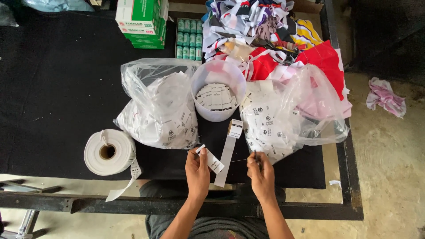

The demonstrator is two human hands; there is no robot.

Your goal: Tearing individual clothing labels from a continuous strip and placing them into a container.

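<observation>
**Hands threading labels at a cluttered workbench**

Two bare forearms are reaching up from the bottom of the frame over a black-covered table [57, 88]. Left hand [197, 170] is pinching a small white printed label [210, 159] between thumb and fingertips, tilting it toward the other hand so its end is presenting itself. Right hand [261, 172], fingers pressed together, is gripping a thin dark needle-like tool [255, 155]; a fine thread [237, 160] is stretching between the two hands, though where it ends is too small to tell. Between the hands, a white label strip [226, 155] is trailing down from a small spool [235, 128], lying within easy reach. Just above, a translucent tub [218, 90] is holding loose labels, flanked by two clear plastic bags [159, 106] [287, 115] stuffed with more. At lower left, a large white tape roll [109, 152] is sitting near the table edge. Cut fabric pieces [265, 31] are piling up at upper right, green boxes [142, 22] at top centre.
</observation>
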